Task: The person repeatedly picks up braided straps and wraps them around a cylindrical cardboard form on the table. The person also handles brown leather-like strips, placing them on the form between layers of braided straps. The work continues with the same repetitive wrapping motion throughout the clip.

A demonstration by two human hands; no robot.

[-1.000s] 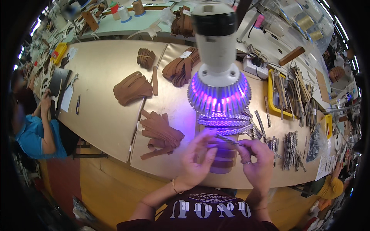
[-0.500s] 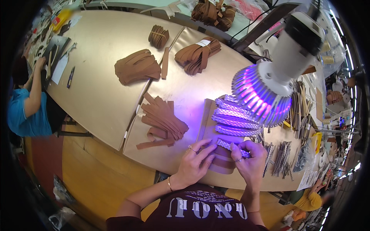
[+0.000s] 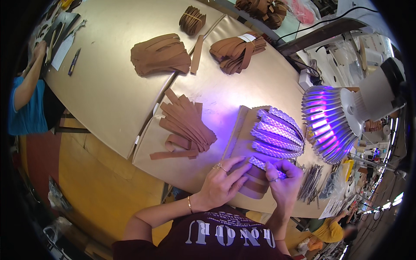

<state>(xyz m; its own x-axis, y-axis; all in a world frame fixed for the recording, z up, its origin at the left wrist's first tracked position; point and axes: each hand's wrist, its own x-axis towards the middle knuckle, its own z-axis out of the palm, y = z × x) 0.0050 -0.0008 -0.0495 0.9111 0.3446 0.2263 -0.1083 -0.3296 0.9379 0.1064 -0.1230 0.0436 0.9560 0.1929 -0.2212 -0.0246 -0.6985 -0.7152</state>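
Observation:
My right hand (image 3: pixel 284 181) pinches a short braided strip (image 3: pixel 257 162) between thumb and fingers; a ring shows on one finger. The strip looks pale violet under the lamp light and lies across flat brown strips (image 3: pixel 255 183) on a board (image 3: pixel 239 130). At the strip's left end rests my left hand (image 3: pixel 222 178), its fingers stretched out and apart, with the tips on or just beside the brown strips. Just beyond my hands, several more braided strips (image 3: pixel 277 136) lie side by side on the board, curving toward the right.
A lamp with a finned head (image 3: pixel 327 123) glows purple at the right. Brown strips lie in a fanned pile (image 3: pixel 188 125), a stack (image 3: pixel 160 54) and tied bundles (image 3: pixel 237 50). Thin braids (image 3: pixel 313 184) lie right of my hand. A person in blue (image 3: pixel 30 106) works at far left.
The view has turned and shifted, so the lamp appears farther right and uncovers more of the braided strips. Both hands keep nearly the same pose at the short strip.

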